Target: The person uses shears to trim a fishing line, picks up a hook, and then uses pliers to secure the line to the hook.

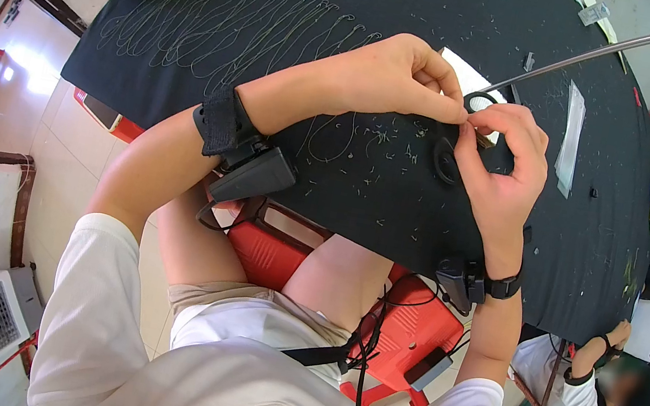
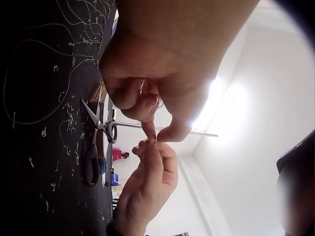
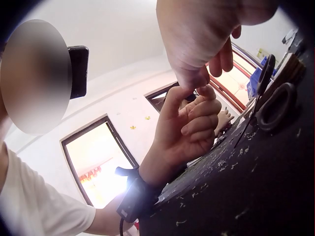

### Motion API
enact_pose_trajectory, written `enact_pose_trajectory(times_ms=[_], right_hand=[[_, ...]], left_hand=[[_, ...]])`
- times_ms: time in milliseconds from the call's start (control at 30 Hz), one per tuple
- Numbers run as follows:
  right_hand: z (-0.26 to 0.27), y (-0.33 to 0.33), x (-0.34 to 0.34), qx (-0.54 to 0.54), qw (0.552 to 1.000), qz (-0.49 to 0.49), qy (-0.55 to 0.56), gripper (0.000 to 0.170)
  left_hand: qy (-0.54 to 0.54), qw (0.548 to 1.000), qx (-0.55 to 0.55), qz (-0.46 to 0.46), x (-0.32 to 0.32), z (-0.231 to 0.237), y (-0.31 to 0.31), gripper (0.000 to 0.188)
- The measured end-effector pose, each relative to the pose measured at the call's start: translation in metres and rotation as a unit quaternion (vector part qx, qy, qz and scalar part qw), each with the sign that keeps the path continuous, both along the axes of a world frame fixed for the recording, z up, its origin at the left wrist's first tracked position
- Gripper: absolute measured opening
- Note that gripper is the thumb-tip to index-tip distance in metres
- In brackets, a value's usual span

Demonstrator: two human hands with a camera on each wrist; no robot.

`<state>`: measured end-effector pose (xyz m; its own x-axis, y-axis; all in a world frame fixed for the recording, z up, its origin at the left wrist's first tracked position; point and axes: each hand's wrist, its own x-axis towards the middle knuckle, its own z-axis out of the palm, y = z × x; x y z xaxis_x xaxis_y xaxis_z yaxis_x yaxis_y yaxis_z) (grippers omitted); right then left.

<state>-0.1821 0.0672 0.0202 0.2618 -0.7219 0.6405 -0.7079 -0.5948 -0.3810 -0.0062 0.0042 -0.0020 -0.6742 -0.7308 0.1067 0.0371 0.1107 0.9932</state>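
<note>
Head view: the left hand [image 1: 399,77] and right hand [image 1: 510,162] meet fingertip to fingertip, just above the scissors [image 1: 446,163], which rest on the dark tabletop [image 1: 326,195]. Looped strands [image 1: 227,20] lie well to the left of the scissors; a metal rod [image 1: 585,59] slants away up and to their right.

Left wrist view: a thin strand [image 2: 155,140], barely visible, sits at the meeting fingertips, raised off the tabletop beside the scissors. Short exposed bit appears to run from left grip toward right; neither hand is clearly nearer. A clear glint and small loop show within the left hand's curl. Left grip: thumb and forefinger together on the strand. Right grip: closed in a pinch at the same spot.

Right wrist view: fingertips touch, scissors off beyond them on the tabletop. Strand too fine to make out here; its full axis cannot be told.
</note>
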Motion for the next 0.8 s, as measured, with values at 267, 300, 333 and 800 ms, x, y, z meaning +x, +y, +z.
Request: enact_pose_trajectory(times_ms=[267, 300, 333, 800], right_hand=[[0.0004, 0.0003, 0.0003, -0.006, 1.0, 0.001, 0.002, 0.015], [0.0004, 0.0002, 0.0003, -0.005, 1.0, 0.001, 0.002, 0.015], [0.0002, -0.0001, 0.0002, -0.007, 1.0, 0.002, 0.002, 0.015], [-0.0004, 0.0, -0.0006, -0.004, 1.0, 0.002, 0.003, 0.015]], left_hand=[[0.006, 0.999, 0.002, -0.038, 0.0017, -0.0033, -0.0039, 0.013], [0.006, 0.999, 0.002, -0.038, 0.002, -0.0027, -0.0038, 0.013], [0.008, 0.999, 0.003, -0.042, 0.0024, -0.002, -0.0037, 0.012], [0.015, 0.998, 0.013, -0.056, 0.0031, 0.0014, -0.0008, 0.009]])
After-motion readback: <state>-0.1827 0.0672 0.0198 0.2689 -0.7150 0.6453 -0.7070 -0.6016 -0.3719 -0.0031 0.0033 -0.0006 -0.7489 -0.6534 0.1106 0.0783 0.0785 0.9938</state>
